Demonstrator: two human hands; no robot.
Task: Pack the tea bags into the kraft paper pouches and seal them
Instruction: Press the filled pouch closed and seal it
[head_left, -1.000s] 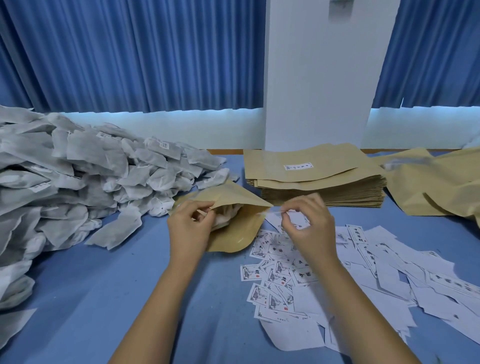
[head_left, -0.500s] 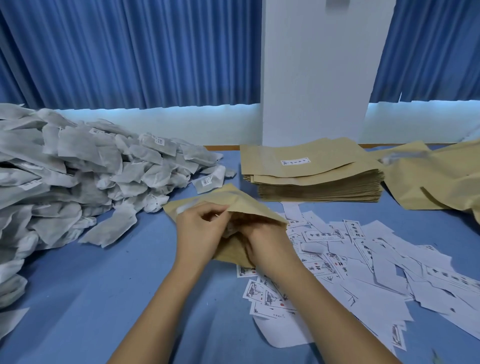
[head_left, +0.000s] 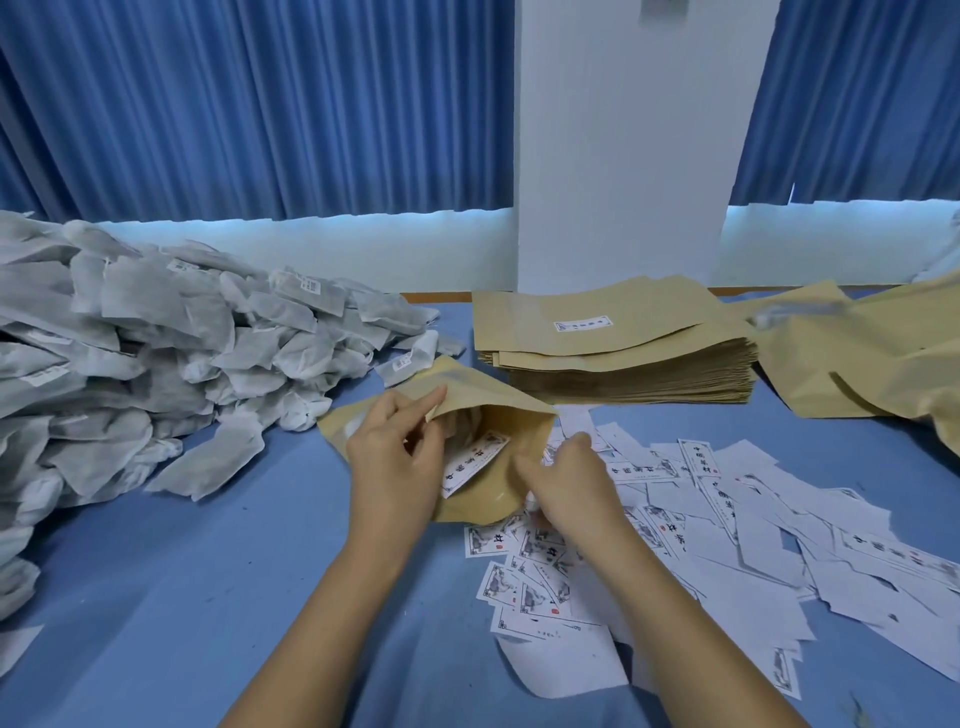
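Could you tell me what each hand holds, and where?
The left hand pinches the pouch by its mouth's upper lip; the right hand's hold cannot be told.

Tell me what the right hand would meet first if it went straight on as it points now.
Most likely the open pouch: the right hand points up and left toward its mouth, where a label lies inside. The hand is blurred and depth is unclear, so this is a guess.
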